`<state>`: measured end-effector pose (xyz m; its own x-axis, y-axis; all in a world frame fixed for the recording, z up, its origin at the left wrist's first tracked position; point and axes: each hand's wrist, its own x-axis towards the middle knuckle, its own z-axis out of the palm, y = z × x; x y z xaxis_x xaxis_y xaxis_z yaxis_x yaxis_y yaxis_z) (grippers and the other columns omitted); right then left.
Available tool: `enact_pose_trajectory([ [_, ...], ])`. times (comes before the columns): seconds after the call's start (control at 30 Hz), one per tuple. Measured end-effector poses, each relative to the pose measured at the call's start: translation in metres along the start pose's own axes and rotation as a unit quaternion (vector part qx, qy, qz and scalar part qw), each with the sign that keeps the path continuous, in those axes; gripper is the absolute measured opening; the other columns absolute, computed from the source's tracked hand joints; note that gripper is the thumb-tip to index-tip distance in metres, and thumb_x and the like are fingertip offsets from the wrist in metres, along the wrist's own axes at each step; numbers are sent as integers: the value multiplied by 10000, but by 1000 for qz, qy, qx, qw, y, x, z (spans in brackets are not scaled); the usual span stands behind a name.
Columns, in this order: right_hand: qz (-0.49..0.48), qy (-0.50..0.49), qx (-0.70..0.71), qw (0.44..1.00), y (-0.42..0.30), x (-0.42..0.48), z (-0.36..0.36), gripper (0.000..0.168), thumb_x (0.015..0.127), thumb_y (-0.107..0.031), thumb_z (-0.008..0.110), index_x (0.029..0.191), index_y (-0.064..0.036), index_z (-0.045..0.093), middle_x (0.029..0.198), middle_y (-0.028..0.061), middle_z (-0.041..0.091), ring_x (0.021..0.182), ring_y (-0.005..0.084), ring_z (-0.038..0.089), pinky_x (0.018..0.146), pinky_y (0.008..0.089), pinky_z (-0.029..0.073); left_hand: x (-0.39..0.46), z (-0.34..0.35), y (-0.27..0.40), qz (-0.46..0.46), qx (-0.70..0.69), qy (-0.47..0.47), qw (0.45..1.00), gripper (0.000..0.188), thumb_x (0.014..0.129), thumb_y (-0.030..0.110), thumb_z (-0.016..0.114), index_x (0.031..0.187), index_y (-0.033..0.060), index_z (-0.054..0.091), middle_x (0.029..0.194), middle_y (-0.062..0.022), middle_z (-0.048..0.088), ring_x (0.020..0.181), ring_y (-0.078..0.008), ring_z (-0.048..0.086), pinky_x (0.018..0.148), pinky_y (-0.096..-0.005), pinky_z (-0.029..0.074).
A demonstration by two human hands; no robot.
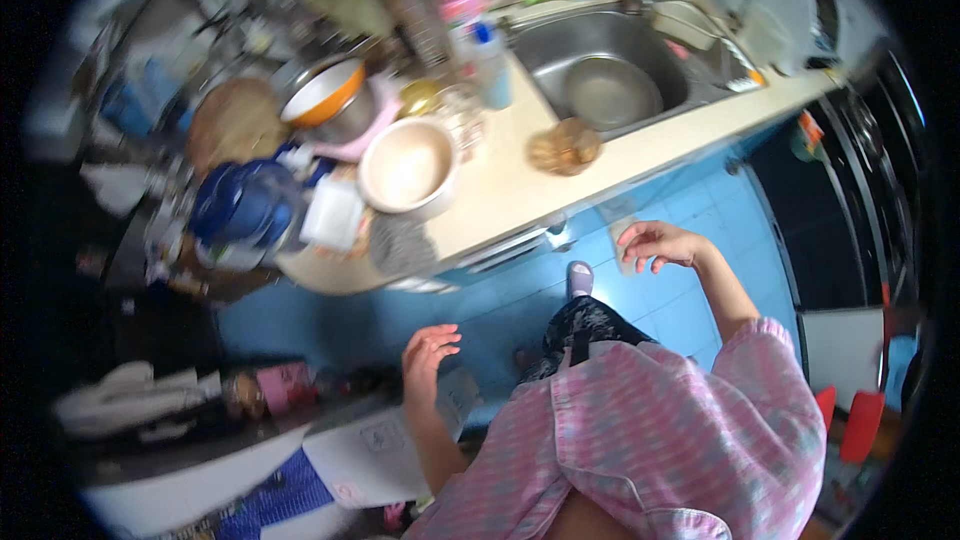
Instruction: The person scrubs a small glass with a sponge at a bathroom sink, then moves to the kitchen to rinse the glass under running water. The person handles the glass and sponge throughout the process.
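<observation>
My left hand (430, 360) hangs over the blue tiled floor with slightly bent fingers and nothing in it. On the other side, my right hand (660, 244) is also bare, its fingers curled loosely apart in front of the counter. Before me runs a pale countertop (495, 199). A brownish, see-through item (566, 146), blurred, lies near its front edge. Beyond it is a stainless steel sink (611, 94). A white round bowl (409, 165) stands left of the middle, with a grey cloth (403, 244) at the counter's edge below it.
An orange and white bowl (324, 94), a blue-lidded container (244, 202) and a bottle with a blue cap (491, 64) crowd the counter's left part. White boxes (367, 457) stand at lower left. A dark glossy cabinet or appliance (817, 202) is at right.
</observation>
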<state>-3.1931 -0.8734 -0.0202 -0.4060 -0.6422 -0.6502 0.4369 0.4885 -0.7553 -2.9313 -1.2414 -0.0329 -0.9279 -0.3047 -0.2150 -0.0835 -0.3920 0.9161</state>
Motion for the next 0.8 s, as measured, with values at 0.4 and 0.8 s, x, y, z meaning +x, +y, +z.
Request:
enact_pose_trajectory([
  [0.4,-146,401,88,900,25,-75,-268,146,887,-218,535,941,-84,540,701,49,577,440,44,375,368,197,275,174,262,16,81,92,-235,964,397,896,346,473,877,-30,599,963,-170,604,829,-202,572,739,-305,444],
  [0.8,-337,511,-211,762,-165,179,-626,402,906,-381,454,1024,-2,523,850,252,616,767,422,593,712,460,453,415,581,-40,19,294,-218,930,276,917,263,476,920,18,604,857,-53,626,810,-114,569,729,-252,444],
])
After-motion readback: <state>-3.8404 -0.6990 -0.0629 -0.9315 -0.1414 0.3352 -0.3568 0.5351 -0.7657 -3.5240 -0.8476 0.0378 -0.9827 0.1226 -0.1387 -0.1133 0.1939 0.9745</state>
